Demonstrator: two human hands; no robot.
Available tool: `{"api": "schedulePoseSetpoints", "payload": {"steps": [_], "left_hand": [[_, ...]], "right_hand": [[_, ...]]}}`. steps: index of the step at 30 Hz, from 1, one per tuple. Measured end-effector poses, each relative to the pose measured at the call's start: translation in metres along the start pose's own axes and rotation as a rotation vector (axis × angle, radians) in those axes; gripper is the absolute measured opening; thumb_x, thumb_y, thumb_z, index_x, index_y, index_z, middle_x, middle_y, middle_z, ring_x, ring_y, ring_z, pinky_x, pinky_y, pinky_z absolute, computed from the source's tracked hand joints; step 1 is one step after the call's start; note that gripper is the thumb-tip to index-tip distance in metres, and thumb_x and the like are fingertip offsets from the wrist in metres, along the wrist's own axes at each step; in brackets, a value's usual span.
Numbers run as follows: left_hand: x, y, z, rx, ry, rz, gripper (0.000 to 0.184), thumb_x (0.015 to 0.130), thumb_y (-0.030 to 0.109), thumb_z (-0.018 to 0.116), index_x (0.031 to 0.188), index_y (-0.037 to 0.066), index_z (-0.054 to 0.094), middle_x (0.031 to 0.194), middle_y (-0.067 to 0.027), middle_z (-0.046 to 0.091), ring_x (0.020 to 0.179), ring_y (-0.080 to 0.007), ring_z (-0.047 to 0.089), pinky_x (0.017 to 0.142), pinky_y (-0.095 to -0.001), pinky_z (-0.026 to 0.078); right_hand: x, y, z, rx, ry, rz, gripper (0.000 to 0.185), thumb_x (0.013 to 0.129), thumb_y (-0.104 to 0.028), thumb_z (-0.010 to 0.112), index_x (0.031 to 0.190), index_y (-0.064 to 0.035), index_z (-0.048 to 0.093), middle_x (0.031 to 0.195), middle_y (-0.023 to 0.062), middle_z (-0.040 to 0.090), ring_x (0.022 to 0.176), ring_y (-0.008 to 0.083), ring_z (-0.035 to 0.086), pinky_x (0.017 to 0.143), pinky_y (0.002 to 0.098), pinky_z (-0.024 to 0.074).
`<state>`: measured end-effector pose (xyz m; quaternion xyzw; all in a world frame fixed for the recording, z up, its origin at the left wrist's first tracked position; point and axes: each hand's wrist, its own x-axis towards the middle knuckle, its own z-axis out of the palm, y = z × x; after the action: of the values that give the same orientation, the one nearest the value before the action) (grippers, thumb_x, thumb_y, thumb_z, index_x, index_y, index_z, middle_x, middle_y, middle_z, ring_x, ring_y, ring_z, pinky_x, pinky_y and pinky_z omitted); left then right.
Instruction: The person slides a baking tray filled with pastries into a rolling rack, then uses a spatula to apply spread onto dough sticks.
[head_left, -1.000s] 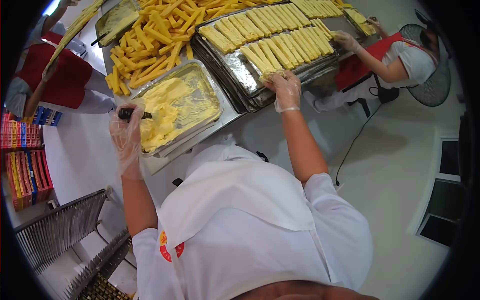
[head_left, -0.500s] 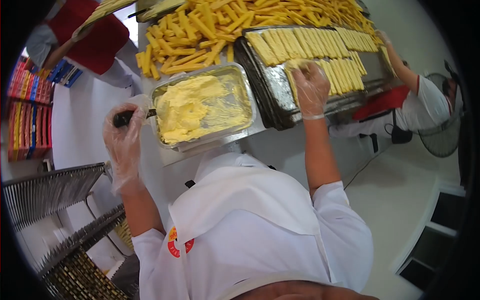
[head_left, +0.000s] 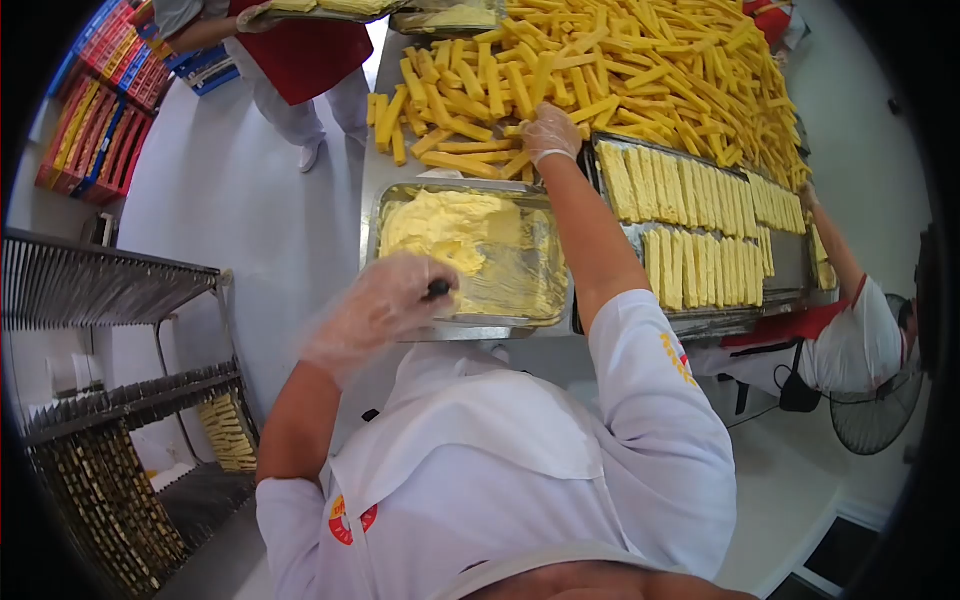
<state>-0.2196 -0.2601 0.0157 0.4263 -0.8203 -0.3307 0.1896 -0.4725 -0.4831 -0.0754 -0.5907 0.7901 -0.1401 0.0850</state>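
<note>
My left hand (head_left: 385,300), in a clear glove, is closed around the black handle (head_left: 437,289) of a tool over the near-left part of a metal tray (head_left: 560,318). Pale yellow spread (head_left: 440,225) lies in that tray, thicker at its left. My gloved right hand (head_left: 552,135) is at the near edge of a heap of yellow sticks (head_left: 640,60), its fingers closed on one stick (head_left: 541,80). To its right, coated sticks (head_left: 680,190) lie in two rows on a dark baking tray (head_left: 640,238). The tool's working end is hidden.
A person in a red apron (head_left: 310,60) holds a tray of sticks (head_left: 340,8) at the upper left. Another person (head_left: 850,340) reaches to the table from the right, near a fan (head_left: 880,405). Racks (head_left: 120,400) and stacked coloured crates (head_left: 100,135) stand left.
My right hand has left the coated rows and moved to the heap, closing on a stick. My left hand has come over the spread tray with the tool. The view has swung left.
</note>
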Motion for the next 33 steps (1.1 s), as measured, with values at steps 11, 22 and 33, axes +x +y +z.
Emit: {"api": "schedulePoseSetpoints", "payload": {"steps": [11, 22, 33], "left_hand": [[0.025, -0.033, 0.026, -0.311, 0.356, -0.112, 0.017, 0.083, 0.009, 0.074, 0.094, 0.001, 0.064, 0.081, -0.0055, 0.063, 0.074, -0.0128, 0.058, 0.068, -0.0289, 0.048], [0.019, -0.012, 0.058, -0.029, 0.568, 0.218, 0.017, 0.087, 0.017, 0.069, 0.094, 0.002, 0.064, 0.075, -0.0112, 0.063, 0.063, -0.0220, 0.058, 0.062, -0.0339, 0.049], [0.019, 0.009, 0.050, -1.037, 0.755, -0.120, 0.013, 0.086, 0.003, 0.070, 0.098, 0.004, 0.065, 0.086, -0.0039, 0.066, 0.072, -0.0111, 0.064, 0.064, -0.0206, 0.056]], "right_hand": [[-0.136, 0.046, -0.090, 0.934, -0.052, -0.096, 0.024, 0.079, -0.012, 0.068, 0.098, 0.0026, 0.068, 0.082, 0.0125, 0.070, 0.072, 0.0214, 0.064, 0.068, 0.0326, 0.0518], [-0.230, 0.081, -0.042, 0.748, -0.061, -0.481, 0.031, 0.075, 0.002, 0.070, 0.105, 0.0019, 0.063, 0.100, 0.0148, 0.064, 0.086, 0.0254, 0.065, 0.074, 0.0325, 0.0531], [-0.233, 0.075, -0.030, 0.722, -0.015, -0.433, 0.043, 0.075, 0.001, 0.067, 0.118, 0.0017, 0.058, 0.101, 0.0162, 0.065, 0.091, 0.0259, 0.065, 0.081, 0.0334, 0.0515]]}}
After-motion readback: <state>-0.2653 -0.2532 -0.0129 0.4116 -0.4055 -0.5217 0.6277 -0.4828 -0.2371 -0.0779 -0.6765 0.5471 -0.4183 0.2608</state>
